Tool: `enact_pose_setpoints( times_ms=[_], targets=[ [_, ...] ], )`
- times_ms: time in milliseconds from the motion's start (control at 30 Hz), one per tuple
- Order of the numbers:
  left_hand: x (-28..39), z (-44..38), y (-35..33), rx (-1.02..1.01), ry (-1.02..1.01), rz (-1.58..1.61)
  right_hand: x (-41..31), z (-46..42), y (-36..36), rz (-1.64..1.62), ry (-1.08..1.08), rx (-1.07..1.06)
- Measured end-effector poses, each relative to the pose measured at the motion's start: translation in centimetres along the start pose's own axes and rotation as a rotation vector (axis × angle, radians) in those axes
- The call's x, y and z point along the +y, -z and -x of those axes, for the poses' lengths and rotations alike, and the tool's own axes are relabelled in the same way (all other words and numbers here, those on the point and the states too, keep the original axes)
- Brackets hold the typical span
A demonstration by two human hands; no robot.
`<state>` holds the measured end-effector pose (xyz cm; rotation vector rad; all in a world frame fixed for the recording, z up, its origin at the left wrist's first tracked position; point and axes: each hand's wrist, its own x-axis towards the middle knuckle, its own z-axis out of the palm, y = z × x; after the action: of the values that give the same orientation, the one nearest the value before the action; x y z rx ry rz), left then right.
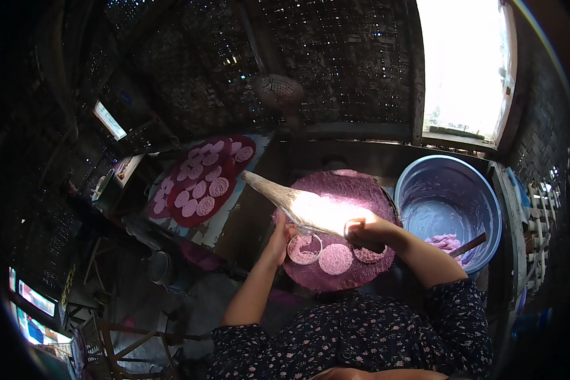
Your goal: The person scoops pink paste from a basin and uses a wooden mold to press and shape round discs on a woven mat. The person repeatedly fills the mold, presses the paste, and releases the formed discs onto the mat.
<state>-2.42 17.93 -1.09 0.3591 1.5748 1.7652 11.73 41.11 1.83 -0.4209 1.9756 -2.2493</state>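
A long wooden tool (270,190), narrow at its far end and glaring in sunlight at its broad part, lies across above a round mat (313,280) with a purple cloth-like surface. My right hand (370,230) grips its near right end. My left hand (283,237) is at its lower left edge, fingers beside a thin ring (321,249); whether they grip the tool or the ring cannot be told. Inside the ring lie pink strands (304,256), with a gap near the top. Beside it is a round pink strand cake (336,259). Another cake (368,255) is partly hidden under my right hand.
A large blue tub (411,175) holding pink dough (444,242) and a stick (470,244) stands at right. At left, red-purple mats (192,218) carry several pink cakes (205,206) on a worn table (232,202). A perforated ladle (280,90) hangs ahead.
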Motion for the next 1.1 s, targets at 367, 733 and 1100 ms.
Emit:
enact_pose_setpoints(
  times_ms=[367,733,1100],
  targets=[
    [-1.2,8.7,-0.9,0.251,-0.585,-1.504,-2.6,1.3,-1.0,0.999,0.366,0.142],
    [5.5,4.6,-7.7,0.56,-1.345,-1.067,-10.0,0.6,-7.7,1.217,0.68,0.458],
    [8.2,7.5,-13.8,-0.32,-0.898,-1.396,-16.5,8.0,-10.1,1.401,0.335,0.105]
  ],
)
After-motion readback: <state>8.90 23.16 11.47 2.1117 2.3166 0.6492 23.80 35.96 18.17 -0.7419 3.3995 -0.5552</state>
